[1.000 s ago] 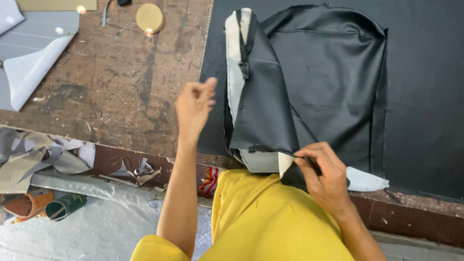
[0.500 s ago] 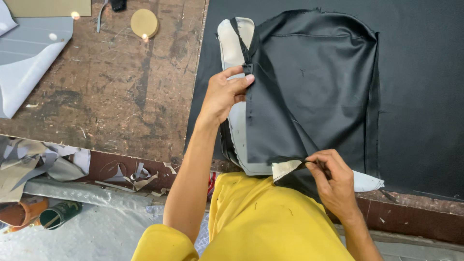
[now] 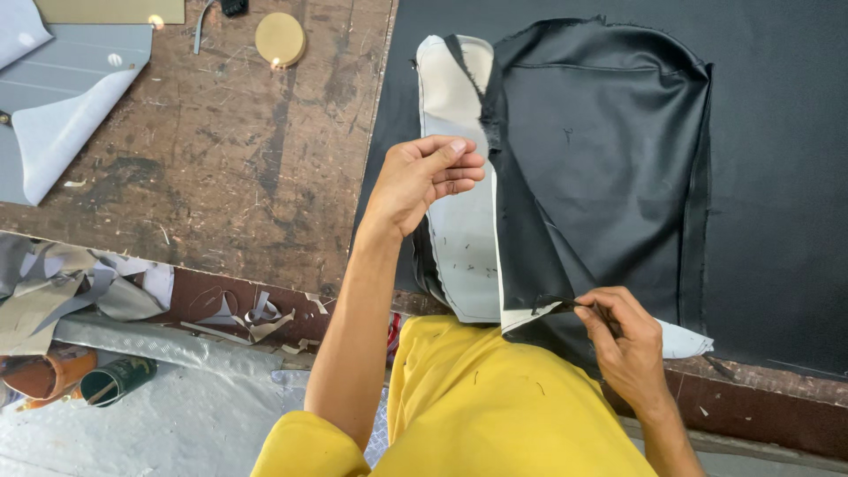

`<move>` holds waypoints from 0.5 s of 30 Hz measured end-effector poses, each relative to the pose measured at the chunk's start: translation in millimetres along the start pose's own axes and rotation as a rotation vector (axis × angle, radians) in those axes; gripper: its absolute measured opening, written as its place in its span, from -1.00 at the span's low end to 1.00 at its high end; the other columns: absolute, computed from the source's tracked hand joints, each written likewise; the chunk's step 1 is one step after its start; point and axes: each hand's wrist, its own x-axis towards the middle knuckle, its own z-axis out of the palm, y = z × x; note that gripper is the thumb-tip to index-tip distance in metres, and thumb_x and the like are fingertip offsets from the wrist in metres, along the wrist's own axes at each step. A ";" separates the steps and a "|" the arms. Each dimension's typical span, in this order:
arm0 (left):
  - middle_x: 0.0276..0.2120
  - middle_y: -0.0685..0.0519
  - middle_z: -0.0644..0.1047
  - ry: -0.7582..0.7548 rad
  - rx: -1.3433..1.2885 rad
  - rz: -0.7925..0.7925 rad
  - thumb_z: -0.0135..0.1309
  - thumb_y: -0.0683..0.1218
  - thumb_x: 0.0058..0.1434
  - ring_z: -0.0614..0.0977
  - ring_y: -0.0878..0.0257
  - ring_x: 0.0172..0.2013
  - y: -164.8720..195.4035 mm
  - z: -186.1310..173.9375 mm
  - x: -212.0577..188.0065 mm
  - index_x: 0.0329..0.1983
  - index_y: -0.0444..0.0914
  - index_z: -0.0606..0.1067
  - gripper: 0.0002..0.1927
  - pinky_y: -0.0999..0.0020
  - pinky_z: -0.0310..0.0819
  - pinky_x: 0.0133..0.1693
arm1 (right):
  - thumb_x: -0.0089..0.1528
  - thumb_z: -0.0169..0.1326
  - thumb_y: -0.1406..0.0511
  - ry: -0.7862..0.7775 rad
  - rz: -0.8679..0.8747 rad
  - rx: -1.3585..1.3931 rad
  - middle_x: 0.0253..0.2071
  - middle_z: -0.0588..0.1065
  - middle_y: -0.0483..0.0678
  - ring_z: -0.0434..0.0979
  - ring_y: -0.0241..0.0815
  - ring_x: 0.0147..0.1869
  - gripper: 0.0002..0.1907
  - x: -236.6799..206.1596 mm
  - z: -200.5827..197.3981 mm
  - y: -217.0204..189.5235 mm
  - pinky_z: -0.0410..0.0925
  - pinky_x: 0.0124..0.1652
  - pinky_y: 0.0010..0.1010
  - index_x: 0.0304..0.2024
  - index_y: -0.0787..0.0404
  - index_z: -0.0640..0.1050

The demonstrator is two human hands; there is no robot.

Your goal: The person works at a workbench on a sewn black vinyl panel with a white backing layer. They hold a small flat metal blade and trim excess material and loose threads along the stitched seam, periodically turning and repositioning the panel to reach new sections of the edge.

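A black leatherette piece (image 3: 601,177) lies on a larger black sheet (image 3: 777,177) on the worktable. Its left edge is folded back, showing a pale grey underside (image 3: 464,238). My left hand (image 3: 424,177) pinches that folded edge about halfway up the piece. My right hand (image 3: 623,340) grips the piece's lower edge near the table's front, fingers closed on the black material where a pale corner sticks out. I wear a yellow garment (image 3: 495,415).
A scarred wooden tabletop (image 3: 221,159) lies to the left, with a round tan disc (image 3: 280,39) and a grey sheet (image 3: 62,97) with a turned-up corner. Offcuts (image 3: 53,283) hang below the table edge. A dark cylinder (image 3: 115,380) lies on the floor covering.
My left hand came down from open air onto the folded left edge of the black piece and pulled it back, exposing more grey underside. My right hand stayed on the lower edge.
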 end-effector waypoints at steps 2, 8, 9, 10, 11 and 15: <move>-0.23 -0.14 0.66 0.012 0.011 0.004 0.11 -0.11 0.32 0.73 0.16 -0.25 -0.9 1.1 0.0 -0.05 -0.45 0.57 -0.71 0.29 0.69 -0.16 | 0.23 0.15 0.50 -0.005 -0.007 -0.024 -0.28 0.50 -0.11 0.38 -0.43 -0.44 -0.91 -0.1 0.6 -0.6 0.23 -0.46 -0.55 -0.20 0.38 0.56; -0.26 -0.10 0.65 0.060 0.089 0.033 0.17 -0.11 0.27 0.71 0.20 -0.31 -14.7 4.0 5.0 -0.06 -0.41 0.58 -0.72 0.32 0.68 -0.24 | 0.23 0.17 0.48 -0.023 -0.027 -0.098 -0.29 0.52 -0.09 0.39 -0.42 -0.45 -0.91 1.1 -0.9 -0.9 0.23 -0.49 -0.53 -0.21 0.36 0.58; -0.27 -0.11 0.64 0.066 0.120 0.055 0.21 -0.10 0.25 0.71 0.22 -0.32 -17.8 4.3 5.2 -0.07 -0.41 0.58 -0.71 0.33 0.67 -0.26 | 0.23 0.17 0.47 -0.024 -0.038 -0.106 -0.29 0.52 -0.09 0.40 -0.43 -0.45 -0.91 1.2 -0.7 -0.9 0.24 -0.49 -0.53 -0.21 0.36 0.58; -0.28 -0.11 0.64 0.072 0.151 0.076 0.25 -0.10 0.22 0.70 0.23 -0.33 -20.9 4.7 5.3 -0.08 -0.42 0.59 -0.69 0.33 0.67 -0.28 | 0.23 0.18 0.47 -0.025 -0.035 -0.111 -0.29 0.52 -0.09 0.39 -0.42 -0.46 -0.92 1.2 -0.5 -0.8 0.23 -0.49 -0.53 -0.21 0.35 0.58; -0.29 -0.09 0.65 0.156 0.276 0.108 0.27 -0.08 0.19 0.70 0.25 -0.34 -24.0 4.8 5.2 -0.09 -0.40 0.59 -0.67 0.36 0.66 -0.30 | 0.23 0.18 0.47 -0.025 -0.033 -0.115 -0.29 0.52 -0.09 0.38 -0.41 -0.47 -0.92 1.2 -0.3 -1.1 0.22 -0.50 -0.52 -0.21 0.35 0.58; -0.30 -0.02 0.65 0.343 0.575 0.154 0.37 0.00 0.06 0.69 0.31 -0.36 -38.2 8.5 7.9 -0.05 -0.36 0.54 -0.52 0.41 0.64 -0.36 | 0.21 0.20 0.46 -0.029 -0.022 -0.158 -0.29 0.53 -0.09 0.38 -0.36 -0.48 -0.90 0.3 -1.9 -4.6 0.22 -0.50 -0.49 -0.21 0.34 0.59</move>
